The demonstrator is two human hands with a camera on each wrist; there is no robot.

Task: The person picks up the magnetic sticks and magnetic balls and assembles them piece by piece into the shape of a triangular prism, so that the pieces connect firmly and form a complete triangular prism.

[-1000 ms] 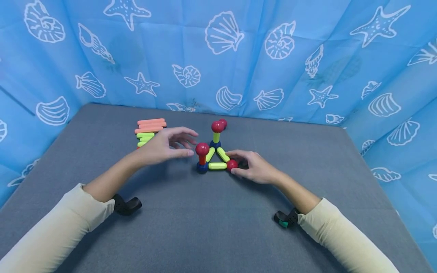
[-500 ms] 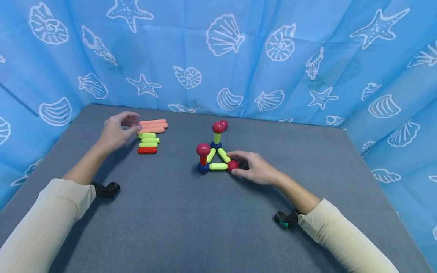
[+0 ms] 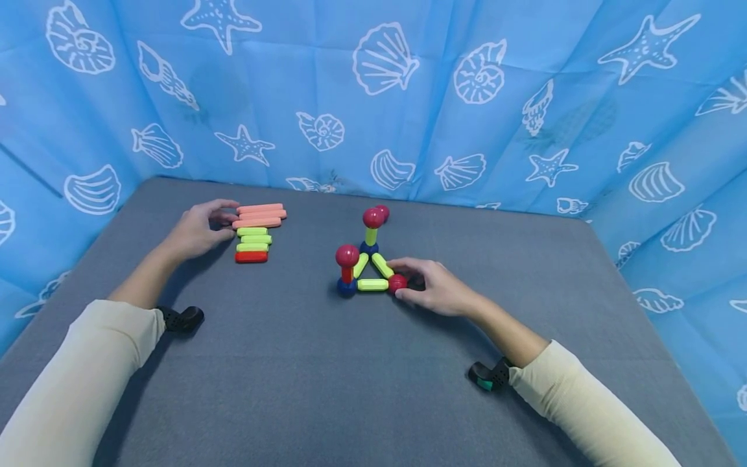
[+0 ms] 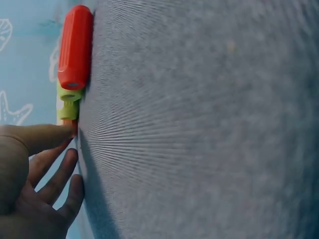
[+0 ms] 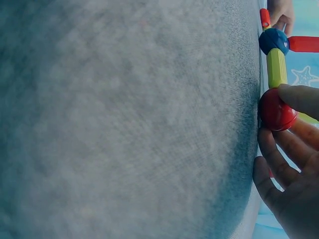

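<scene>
My left hand (image 3: 198, 232) is at the left end of the nearest salmon building stick (image 3: 258, 222); in the left wrist view, thumb and forefinger pinch an orange stick end (image 4: 74, 128). Yellow-green sticks (image 3: 254, 239) and one red stick (image 3: 251, 257) lie beside it. With thumb and fingers, my right hand (image 3: 434, 288) holds the red ball (image 3: 397, 283) at the right corner of a triangle of yellow-green sticks (image 3: 372, 285). Blue balls (image 3: 347, 287) form its other corners. On them stand a red upright stick (image 3: 347, 274) and a yellow-green one (image 3: 370, 237), each topped by a red ball (image 3: 347, 255).
Another red ball (image 3: 382, 212) shows behind the rear upright. The grey table (image 3: 350, 383) ends at a blue curtain (image 3: 327, 84) with shell and starfish prints. Black wrist devices (image 3: 185, 320) hang below both sleeves.
My left hand has moved left, from beside the triangle structure to the salmon sticks, then lowered slightly onto the nearest one's end. My right hand has stayed on the red ball.
</scene>
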